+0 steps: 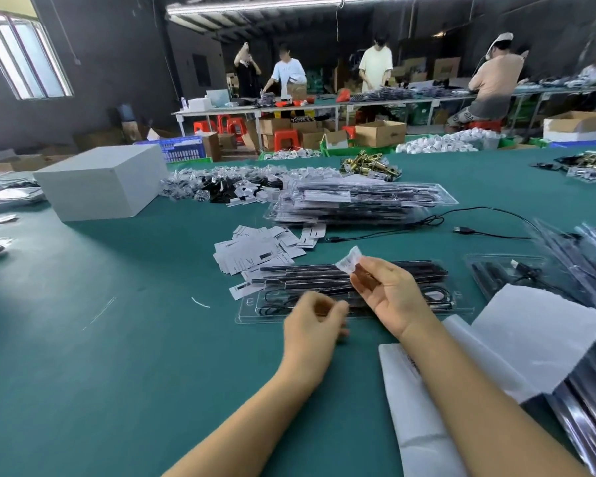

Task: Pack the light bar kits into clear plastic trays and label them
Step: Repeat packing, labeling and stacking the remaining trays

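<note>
A clear plastic tray lies on the green table in front of me, holding black light bars and a coiled black cable. My right hand hovers over the tray's middle and pinches a small clear packet between thumb and fingers. My left hand is blurred, just in front of the tray, fingers curled; nothing is visible in it. Loose white labels lie scattered behind the tray.
A stack of packed trays sits further back, with a black USB cable to its right. A white box stands at the left. More trays and white foam sheets crowd the right edge. People work at a far table.
</note>
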Available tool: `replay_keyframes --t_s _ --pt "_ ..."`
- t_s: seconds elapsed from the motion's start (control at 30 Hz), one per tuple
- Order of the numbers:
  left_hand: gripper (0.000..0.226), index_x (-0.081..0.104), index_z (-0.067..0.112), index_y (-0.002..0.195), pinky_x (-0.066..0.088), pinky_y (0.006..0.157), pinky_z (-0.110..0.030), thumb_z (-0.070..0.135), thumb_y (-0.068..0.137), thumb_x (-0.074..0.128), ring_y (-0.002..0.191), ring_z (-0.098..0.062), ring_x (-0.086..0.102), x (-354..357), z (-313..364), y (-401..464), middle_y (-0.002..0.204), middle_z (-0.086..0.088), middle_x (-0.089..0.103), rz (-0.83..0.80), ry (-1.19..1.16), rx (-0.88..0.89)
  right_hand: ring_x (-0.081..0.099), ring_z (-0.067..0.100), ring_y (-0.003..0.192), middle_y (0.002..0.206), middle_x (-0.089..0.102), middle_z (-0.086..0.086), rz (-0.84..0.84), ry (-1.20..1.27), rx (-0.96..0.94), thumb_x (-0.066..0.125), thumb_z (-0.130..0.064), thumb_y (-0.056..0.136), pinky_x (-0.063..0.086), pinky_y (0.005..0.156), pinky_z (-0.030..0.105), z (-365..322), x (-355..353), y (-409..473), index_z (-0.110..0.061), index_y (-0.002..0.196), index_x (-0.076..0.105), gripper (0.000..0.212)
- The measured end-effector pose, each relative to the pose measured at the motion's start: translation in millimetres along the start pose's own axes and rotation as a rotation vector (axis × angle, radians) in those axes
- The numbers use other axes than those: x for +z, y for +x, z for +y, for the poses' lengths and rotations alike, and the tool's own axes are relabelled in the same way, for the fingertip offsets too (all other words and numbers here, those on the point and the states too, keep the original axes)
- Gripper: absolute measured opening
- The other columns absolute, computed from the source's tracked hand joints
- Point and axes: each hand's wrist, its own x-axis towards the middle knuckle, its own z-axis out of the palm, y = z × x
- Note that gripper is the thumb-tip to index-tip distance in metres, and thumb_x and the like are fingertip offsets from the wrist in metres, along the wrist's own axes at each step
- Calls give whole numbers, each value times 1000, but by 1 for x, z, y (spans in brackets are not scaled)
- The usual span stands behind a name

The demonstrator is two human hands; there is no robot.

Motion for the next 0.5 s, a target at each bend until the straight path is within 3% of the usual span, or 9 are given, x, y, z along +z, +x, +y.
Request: replay_keyframes --t_s 0.07,0.17,0.33,0.4,0.5 --pt "21 56 14 94 59 64 -34 23 85 72 64 -9 67 -20 -1 14 85 -3 65 77 -127 -46 65 13 71 74 71 7 -55 -97 -38 68 -5 75 55 69 20 0 3 -5 -7 71 74 7" --pt "26 60 18 105 55 64 -24 24 84 73 83 -9 68 -40 -1 28 94 3 68 -2 -184 -8 63 10 76 80 72 3 -144 -264 -84 72 -16 68 46 67 19 1 9 -11 -13 72 75 6" --pt "22 70 14 90 52 69 -25 29 74 73 84 -14 63 -43 4 27 92 -5 69 -140 -474 -33 50 15 71 75 70 3 -202 -432 -103 73 -20 67 39 57 20 16 18 -15 -15 71 78 7" --pt "4 71 18 79 51 67 -22 16 82 71 79 -14 62 -45 6 27 84 -2 69 -130 -474 -27 47 17 71 76 69 5 -194 -490 -119 74 -18 72 38 59 24 20 18 -13 -17 72 78 4" --pt "19 69 15 83 51 64 -21 3 90 58 77 -12 62 -46 5 31 82 1 71 -59 -362 -72 48 12 65 76 67 5 -162 -576 -144 72 -16 81 39 60 24 23 15 -11 -19 72 78 12"
